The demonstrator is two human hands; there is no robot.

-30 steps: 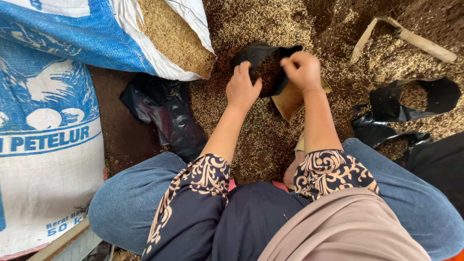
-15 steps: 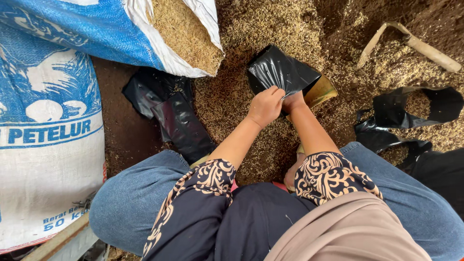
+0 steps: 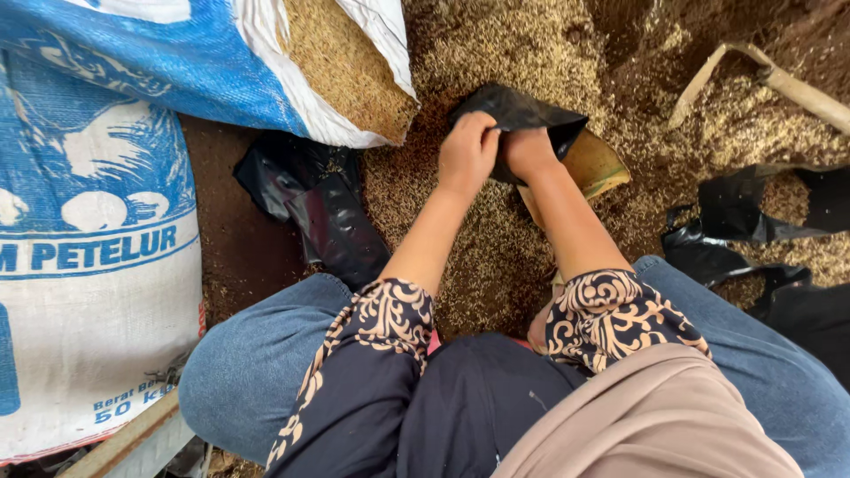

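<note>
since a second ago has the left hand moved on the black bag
Yes. The left hand has shifted from below the black bag onto its rim, beside the right hand.

It looked like a farm work yard: bare dirt floor (image 3: 239, 239) strewn with husks (image 3: 496, 248), a big woven feed sack (image 3: 97, 265) lying left.

The left hand (image 3: 467, 155) and right hand (image 3: 529, 152) are side by side, both gripping the near edge of a small black plastic bag (image 3: 522, 115) above a floor covered with loose tan husk (image 3: 496, 257). A curved yellowish scoop (image 3: 598, 166) lies just behind the right hand, partly under the bag. A large blue-and-white woven sack (image 3: 97, 265) stands at the left, its open mouth showing husk. Crumpled black plastic bags (image 3: 323, 208) lie between sack and knee. More black plastic (image 3: 753, 217) lies at the right. A wooden handle (image 3: 779, 80) rests at the upper right.
</note>
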